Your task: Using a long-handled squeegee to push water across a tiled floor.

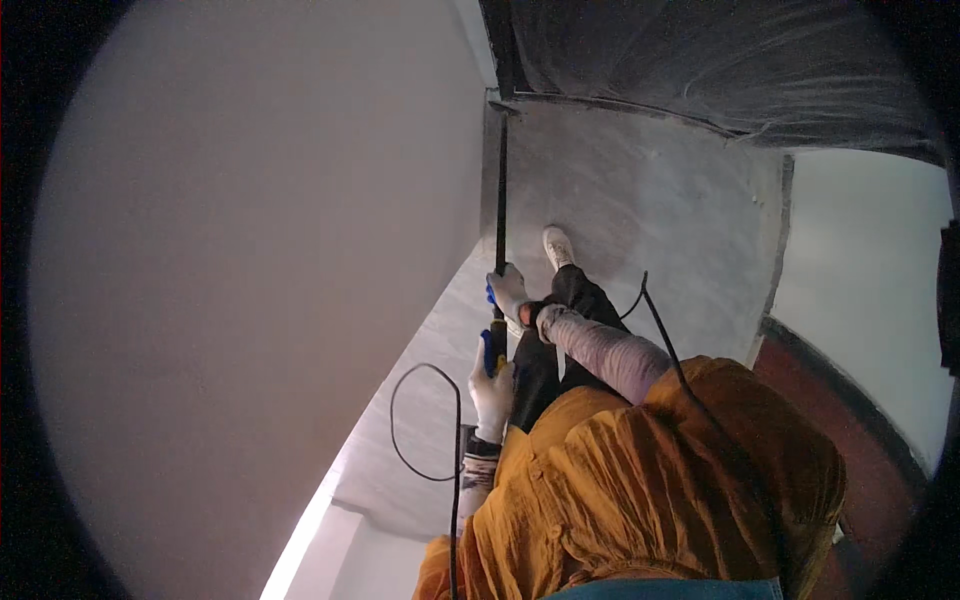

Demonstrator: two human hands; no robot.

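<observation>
Both hands wear white gloves with blue palms and hold one long black pole point(502, 187). My right hand point(508, 291) grips it farther forward, its arm reaching across my body. My left hand point(491, 386) is around the thicker handle point(499, 341), which has yellow parts, closer to my body. The pole runs away from me beside the left wall. A small dark head point(502, 108) is at its far end, close to the corner at floor level; its exact kind cannot be made out.
A plain wall point(247, 225) rises along the left. Dark plastic sheeting point(712, 67) hangs across the far end of the grey floor point(645, 180). At right stand a pale panel point(862, 285) and a red-brown surface point(825, 420). Black cables point(457, 450) loop near my body; my white shoe point(557, 246) is ahead.
</observation>
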